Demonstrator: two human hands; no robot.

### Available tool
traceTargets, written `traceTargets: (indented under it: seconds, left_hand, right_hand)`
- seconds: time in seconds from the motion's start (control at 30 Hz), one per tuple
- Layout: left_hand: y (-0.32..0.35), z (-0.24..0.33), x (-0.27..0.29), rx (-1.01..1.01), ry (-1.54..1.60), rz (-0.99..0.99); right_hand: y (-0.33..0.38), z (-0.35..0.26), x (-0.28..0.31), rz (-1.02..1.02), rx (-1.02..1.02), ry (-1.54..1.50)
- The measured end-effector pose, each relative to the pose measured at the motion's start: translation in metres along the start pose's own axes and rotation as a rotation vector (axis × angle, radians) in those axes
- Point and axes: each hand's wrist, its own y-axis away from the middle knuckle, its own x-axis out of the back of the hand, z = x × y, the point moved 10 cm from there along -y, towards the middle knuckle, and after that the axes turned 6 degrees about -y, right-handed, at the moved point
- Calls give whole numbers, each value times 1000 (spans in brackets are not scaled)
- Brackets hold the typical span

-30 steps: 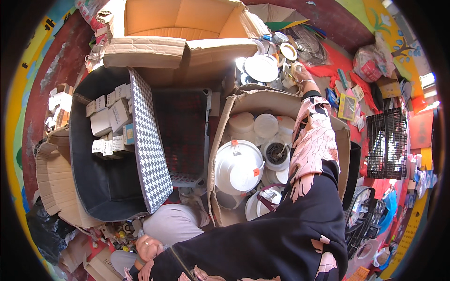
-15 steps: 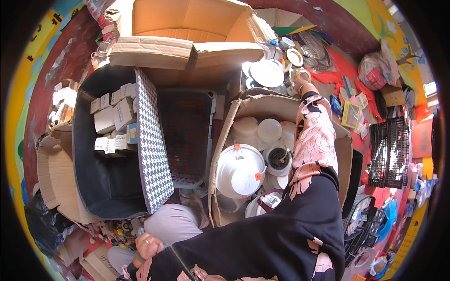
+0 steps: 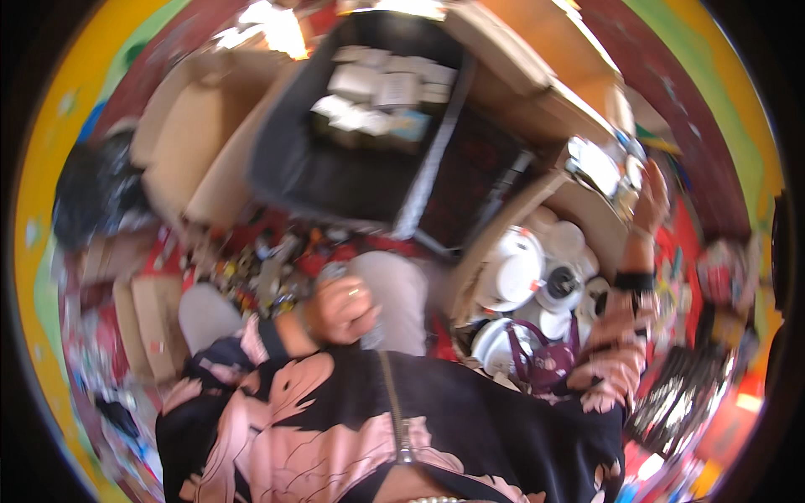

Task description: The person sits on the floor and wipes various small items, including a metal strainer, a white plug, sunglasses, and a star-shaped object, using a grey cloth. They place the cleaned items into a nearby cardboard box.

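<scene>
The picture is blurred by head motion. My left hand rests curled on my grey-trousered knee, a ring on one finger, with nothing clearly in it. My right hand is stretched out past the far edge of a cardboard box that holds white plates and bowls. It is next to a shiny plate. Blur hides whether its fingers grip anything.
An open black suitcase with white boxes lies ahead, its checked lid edge beside the plate box. Cardboard boxes stand at left and behind. A purple patterned bag is by my right elbow, a black wire rack at lower right.
The view has swung and tilted, so everything has shifted and blurred. My left hand now shows on my knee. My right arm stays stretched toward the far plates.
</scene>
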Motion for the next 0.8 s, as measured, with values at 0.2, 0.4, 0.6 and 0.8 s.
traceTargets:
  seconds: [0.2,0.4,0.6,0.8]
  left_hand:
    - [34,21,63,255,-157,232]
    - [210,-10,116,1039,104,527]
    - [355,49,128,1113,1139,1199]
    - [437,77,161,1164,933,1364]
  right_hand:
    - [178,-236,-180,-726,-32,-524]
    - [406,-396,-286,-1366,-108,-591]
    - [592,-444,-350,-1776,-477,-808]
    - [621,-456,-373,-1778,-975,-780]
